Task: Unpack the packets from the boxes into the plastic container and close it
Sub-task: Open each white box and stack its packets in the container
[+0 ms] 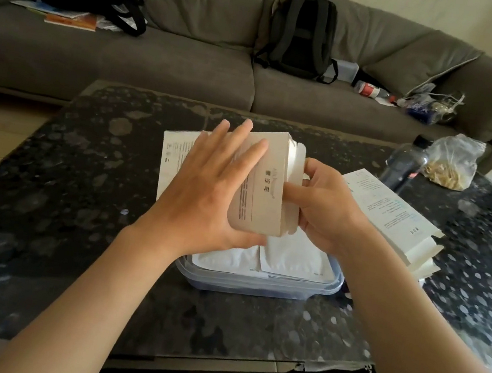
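A beige cardboard box (265,186) with printed text is held upright above the clear plastic container (258,285) on the dark table. My left hand (206,186) lies flat against the box's left face, fingers straight, thumb under its lower edge. My right hand (320,204) grips the box's open right end, thumb on the flap and fingers curled behind. White packets (288,259) lie stacked inside the container. Another white box (172,156) lies flat behind my left hand.
Flattened white boxes (399,219) are piled at the right of the speckled table (66,159). A dark bottle (406,164) and a plastic bag of snacks (452,163) stand far right. A grey sofa (176,64) with a backpack (299,34) lies beyond.
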### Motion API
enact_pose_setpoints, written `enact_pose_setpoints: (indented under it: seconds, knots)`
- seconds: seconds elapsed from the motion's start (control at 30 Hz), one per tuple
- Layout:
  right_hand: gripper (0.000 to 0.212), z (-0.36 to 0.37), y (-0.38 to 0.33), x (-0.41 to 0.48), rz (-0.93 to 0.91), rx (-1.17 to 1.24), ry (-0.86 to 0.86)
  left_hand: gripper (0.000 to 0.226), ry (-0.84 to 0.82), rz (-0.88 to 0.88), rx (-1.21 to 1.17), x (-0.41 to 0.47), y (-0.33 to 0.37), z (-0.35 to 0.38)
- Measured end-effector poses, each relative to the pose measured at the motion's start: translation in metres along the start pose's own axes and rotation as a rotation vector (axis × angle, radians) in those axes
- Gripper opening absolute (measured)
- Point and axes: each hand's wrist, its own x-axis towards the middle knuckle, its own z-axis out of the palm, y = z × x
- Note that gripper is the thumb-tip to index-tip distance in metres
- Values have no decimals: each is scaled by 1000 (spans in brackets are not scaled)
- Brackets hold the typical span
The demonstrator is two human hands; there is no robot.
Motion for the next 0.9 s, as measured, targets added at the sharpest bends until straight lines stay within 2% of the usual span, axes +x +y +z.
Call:
enact_pose_setpoints:
  seconds: [0.07,0.17,0.3,0.4,0.57,0.73,0.9]
  knots:
    - [36,-11,4,-3,-2,103,80,113,21,-12,15,2,7,8]
    - [26,-34,6,-10,-8,226,189,103,31,-28,-9,4,18,19]
    - [25,-79,9,-20,22,370,342,85,-54,-78,-6,-1,31,32]
    - [32,-122,16,-25,37,413,461,72,-244,-172,-9,-2,44,41]
    - [30,-171,33,-37,98,413,589,66,-590,-228,122,1,52,56]
    - [22,-188,41,-42,194,275,673,61,-777,-298,192,2,51,59]
    - [36,-194,45,-38,346,-158,813,60,-846,-342,245,7,55,61]
